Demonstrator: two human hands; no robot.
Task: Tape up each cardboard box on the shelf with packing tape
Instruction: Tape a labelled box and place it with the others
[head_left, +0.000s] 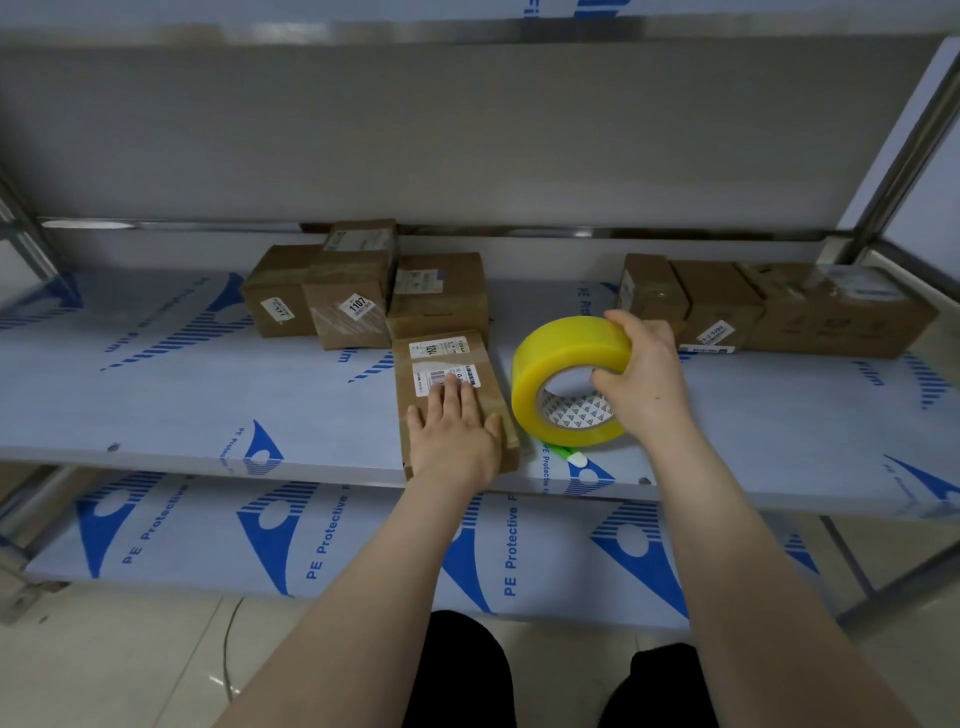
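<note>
Head view: a flat brown cardboard box (441, 369) lies at the front edge of the steel shelf (208, 405), near its middle, its near end just overhanging that edge; two white printed labels sit on its top face, one bearing a barcode; the left hand (454, 436) presses palm-down on the box's near half, fingers straight and spread, the fingertips reaching the barcode label; just right of the box, the right hand (641, 376) grasps a wide roll of yellow packing tape (545, 353) standing on its edge on the shelf, fingers curled over the rim and thumb hooked into the printed cardboard core; along the back edge, three more labelled brown boxes (353, 306) cluster left of centre, and another row of boxes (779, 312) runs toward the back right corner.

Whether a strip of tape joins roll and box cannot be told, and the roll's loose end is not visible; a small green-and-white object (569, 456) pokes out from under the roll, mostly hidden and unidentifiable; the label print is too blurred to read, apart from "1107" on one rear box.
</note>
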